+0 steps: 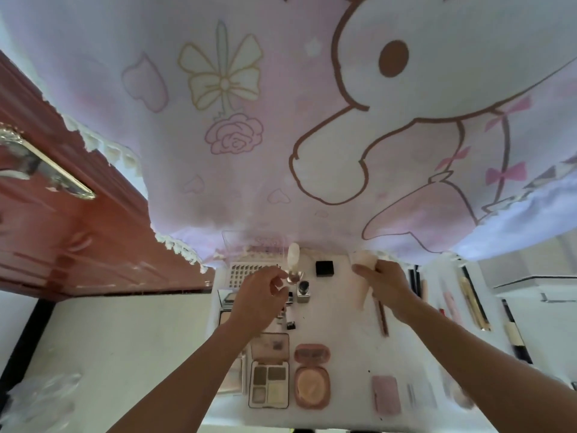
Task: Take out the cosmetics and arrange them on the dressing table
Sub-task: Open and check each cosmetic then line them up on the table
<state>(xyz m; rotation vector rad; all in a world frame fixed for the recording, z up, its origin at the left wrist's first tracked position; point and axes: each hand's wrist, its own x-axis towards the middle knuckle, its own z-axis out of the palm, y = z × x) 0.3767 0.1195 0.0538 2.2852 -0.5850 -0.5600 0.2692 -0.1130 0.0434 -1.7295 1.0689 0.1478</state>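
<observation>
Your right hand [388, 287] is clamped round a pale peach tube [363, 260], thumb across its front, holding it above the dressing table [340, 326] at about 1 o'clock from the table's middle. Your left hand [259, 298] sits at 10 o'clock with its fingers curled, the tips just beside a small glassy bottle [293, 275] with a white top; you cannot tell from this view whether they actually grip it. Between your hands, at 12 o'clock, a black square box [325, 268] lies near the back edge, and a square-based lipstick [303, 290] stands just in front of it. A white perforated tray [242, 271] sits at 11 o'clock, behind your left hand. A brown pencil [383, 321] lies under your right wrist. Toward you, at 7 o'clock, an open eyeshadow palette [270, 382] lies flat, with an open pink powder compact [312, 382] just beside it at 6 o'clock and a closed pink case [386, 395] at 5 o'clock. At 3 o'clock a row of brushes and pens [471, 304] lies along the table's right side. A pink cartoon cloth [281, 120] hangs over the back, and a red-brown door [71, 232] stands at 9 o'clock.
</observation>
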